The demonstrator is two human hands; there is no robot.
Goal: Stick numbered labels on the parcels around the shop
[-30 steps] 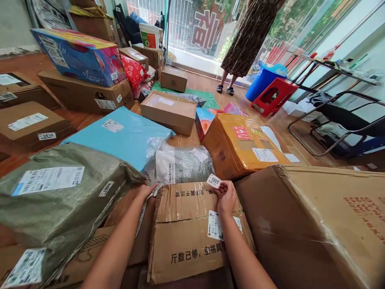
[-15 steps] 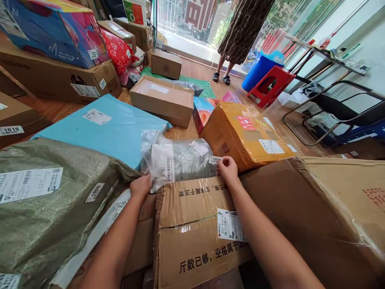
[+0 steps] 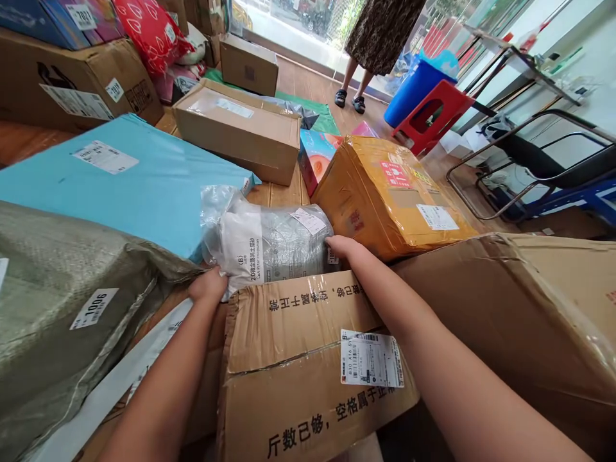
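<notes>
A bag of cat litter, wrapped in clear plastic with a white shipping label, lies behind a brown cardboard box. My left hand is closed on the wrap at the bag's lower left corner, its fingertips mostly hidden. At the opposite end, my right hand grips the bag's edge, the fingers curled down out of sight. Both forearms reach forward on either side of the brown box, which carries black printing and a white label.
A grey woven sack and a flat light-blue parcel lie left. An orange-taped box and a large carton stand right. Beyond are a long brown box, a red stool and a standing person.
My right hand has moved from the number sticker to round the bag's right end. My left hand stays at the left corner. The view has shifted, with things sitting further left.
</notes>
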